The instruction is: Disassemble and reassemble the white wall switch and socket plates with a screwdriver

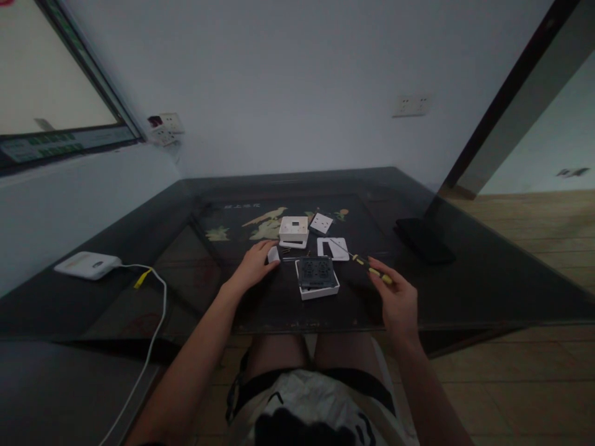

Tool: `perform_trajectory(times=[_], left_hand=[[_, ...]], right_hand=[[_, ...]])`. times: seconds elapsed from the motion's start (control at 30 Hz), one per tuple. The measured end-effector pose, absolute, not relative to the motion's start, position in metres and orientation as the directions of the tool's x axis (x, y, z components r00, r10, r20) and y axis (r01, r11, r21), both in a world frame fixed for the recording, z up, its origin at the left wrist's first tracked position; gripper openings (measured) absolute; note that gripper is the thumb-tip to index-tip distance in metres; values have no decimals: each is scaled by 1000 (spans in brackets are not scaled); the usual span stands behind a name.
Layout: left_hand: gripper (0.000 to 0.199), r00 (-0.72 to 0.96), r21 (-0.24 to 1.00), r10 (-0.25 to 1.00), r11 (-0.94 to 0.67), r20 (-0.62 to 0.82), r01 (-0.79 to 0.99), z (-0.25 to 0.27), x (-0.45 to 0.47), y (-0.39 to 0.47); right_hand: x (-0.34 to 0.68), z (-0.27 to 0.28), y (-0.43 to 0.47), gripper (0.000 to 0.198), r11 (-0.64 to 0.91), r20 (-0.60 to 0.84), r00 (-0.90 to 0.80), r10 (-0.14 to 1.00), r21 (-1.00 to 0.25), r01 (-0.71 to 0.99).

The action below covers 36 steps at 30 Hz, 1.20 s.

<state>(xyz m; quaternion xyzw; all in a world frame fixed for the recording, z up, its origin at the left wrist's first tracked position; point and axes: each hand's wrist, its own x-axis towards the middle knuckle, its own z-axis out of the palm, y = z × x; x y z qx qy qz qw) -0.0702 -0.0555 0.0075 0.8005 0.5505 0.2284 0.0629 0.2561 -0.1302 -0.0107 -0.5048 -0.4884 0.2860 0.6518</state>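
Observation:
In my right hand (398, 297) is a screwdriver (372, 269) with a yellow and black handle; its thin shaft points up and left over a white socket frame (343, 246). My left hand (253, 265) rests on the table, thumb and fingers closed about a small white plastic piece (273, 254). Between the hands, a dark socket back (316, 272) lies slightly tilted on an open white box (320, 293). Behind them stand another white box (294, 229) and a white socket plate (321, 223). Small screws (286, 251) lie near my left fingers.
A dark glossy table (186, 303) carries everything. At its left lies a white device (88, 265) with a white cable (163, 303) and a yellow tag. A black flat case (424, 240) lies to the right. Wall sockets (413, 105) are on the wall behind.

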Motion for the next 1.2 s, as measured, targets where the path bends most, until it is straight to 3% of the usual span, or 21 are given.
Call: perform_trajectory(times=[0.2, 0.33, 0.43, 0.57, 0.7, 0.83, 0.97, 1.1, 1.2], left_hand=[[33, 289, 503, 840, -514, 460, 695, 25, -46, -72], [37, 453, 583, 798, -601, 397, 548, 28, -19, -89], [54, 509, 615, 788, -600, 346, 512, 24, -7, -96], [77, 530, 637, 791, -583, 305, 504, 19, -1, -96], [70, 546, 661, 796, -560, 263, 499, 21, -2, -95], [72, 576, 666, 777, -573, 254, 478, 24, -5, -94], [74, 598, 677, 764, -576, 244, 459, 23, -8, -93], [57, 486, 682, 814, -552, 317, 480, 20, -21, -82], [40, 315, 636, 881, -473, 353, 610, 16, -43, -66]], right_hand=[[270, -5, -115, 25, 330, 590, 281, 757, -716, 615], [273, -8, -102, 27, 287, 599, 163, 784, -583, 760], [269, -14, -97, 28, 266, 572, 84, 816, -500, 824], [267, -22, -99, 32, 269, 534, 13, 845, -447, 853], [267, -12, -91, 27, 326, 550, -63, 833, -396, 858], [261, 14, -54, 30, 526, 485, -334, 808, -338, 780], [252, 26, -10, 38, 663, 276, -602, 749, -317, 678], [251, 19, 9, 39, 676, 196, -652, 733, -322, 663], [254, 15, 13, 35, 689, 202, -668, 716, -358, 631]])
